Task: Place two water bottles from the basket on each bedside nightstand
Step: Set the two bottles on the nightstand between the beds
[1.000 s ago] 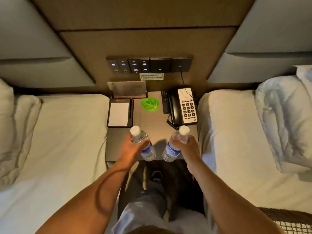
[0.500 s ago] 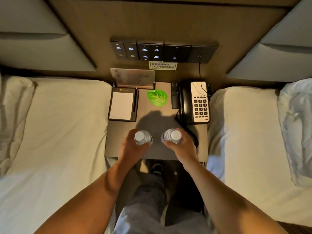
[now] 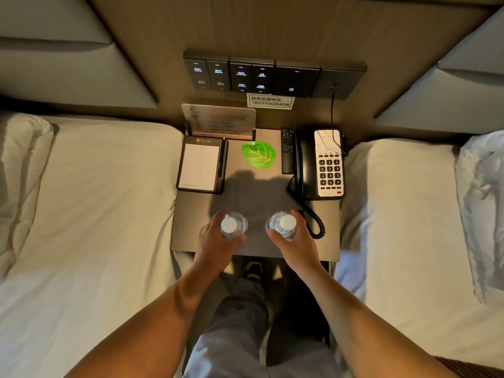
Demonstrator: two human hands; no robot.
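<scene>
Two clear water bottles with white caps stand upright near the front of the dark nightstand (image 3: 191,227), seen from above. My left hand (image 3: 215,242) is wrapped around the left bottle (image 3: 232,225). My right hand (image 3: 296,244) grips the right bottle (image 3: 283,223). The bottles are a hand's width apart. Whether their bases touch the nightstand top is hidden by my hands. The basket is out of view.
On the nightstand are a notepad holder (image 3: 200,167), a green leaf card (image 3: 258,155), a remote (image 3: 287,150) and a black telephone (image 3: 323,165) whose coiled cord (image 3: 316,225) lies beside my right hand. White beds flank both sides. A switch panel (image 3: 272,75) is on the wall.
The bottles went from tilted and held above the front edge to upright over the nightstand top. My view moved closer and more directly above them.
</scene>
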